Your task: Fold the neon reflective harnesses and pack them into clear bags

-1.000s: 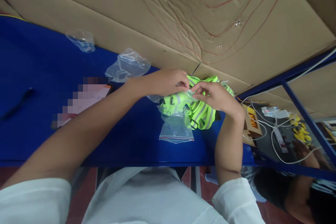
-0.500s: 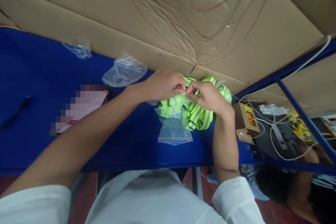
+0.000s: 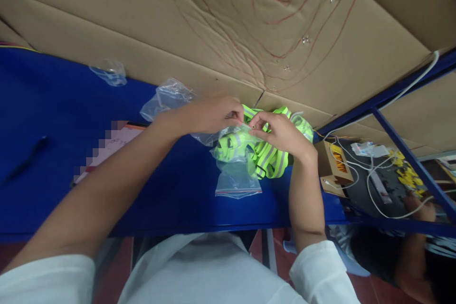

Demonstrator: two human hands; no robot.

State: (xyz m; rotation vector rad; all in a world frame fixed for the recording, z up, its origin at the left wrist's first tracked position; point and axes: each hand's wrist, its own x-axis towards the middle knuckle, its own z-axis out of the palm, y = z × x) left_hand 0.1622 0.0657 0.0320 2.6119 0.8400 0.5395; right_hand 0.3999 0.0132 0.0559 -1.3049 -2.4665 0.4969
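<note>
Both my left hand and my right hand pinch the edge of a clear zip-lock bag, stretched between their fingertips. Its body hangs below my left hand. Under and behind the hands lies a heap of neon yellow-green reflective straps with grey stripes and a black buckle. A second clear zip-lock bag, its red-lined end toward me, lies at the front of the heap, with part of the straps under or inside it; I cannot tell which.
More clear bags lie along the cardboard wall on the blue table. A partly blurred-out phone-like slab is left of my forearm. Beyond a blue frame, a co-worker's hand is near yellow pieces, cables and a cardboard box.
My left hand has shifted slightly left, away from my right fingers. More of the clear bag now shows spread between the two hands.
</note>
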